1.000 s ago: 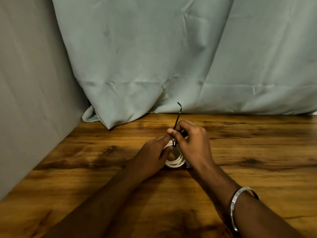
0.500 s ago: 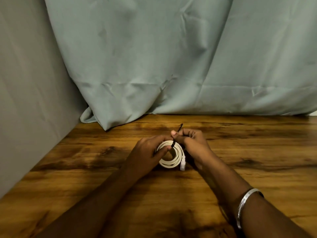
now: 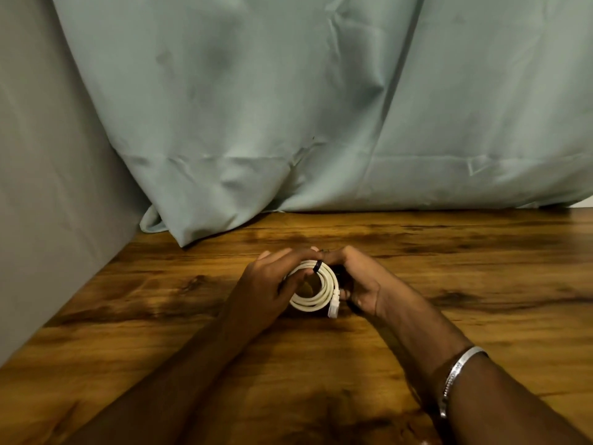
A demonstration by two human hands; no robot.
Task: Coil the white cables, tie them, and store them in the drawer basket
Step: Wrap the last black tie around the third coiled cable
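Note:
A white cable [image 3: 321,295] lies coiled into a small ring in the middle of the wooden table [image 3: 481,284]. Its white plug sticks out at the coil's lower right. A thin black tie [image 3: 317,266] wraps across the top of the coil. My left hand [image 3: 266,284] grips the coil's left side, thumb inside the ring. My right hand [image 3: 356,277] holds the coil's right side, with its fingertips pinched at the tie's end near the top. No drawer basket is in view.
A pale green curtain [image 3: 288,123] hangs along the back of the table and spills onto it at the back left. A grey wall [image 3: 48,203] closes off the left side. A silver bangle [image 3: 455,374] sits on my right wrist.
The tie's long black tail, which stood up above the hands, has been drawn down and now lies tight around the coil. Both hands have sunk lower around the coil.

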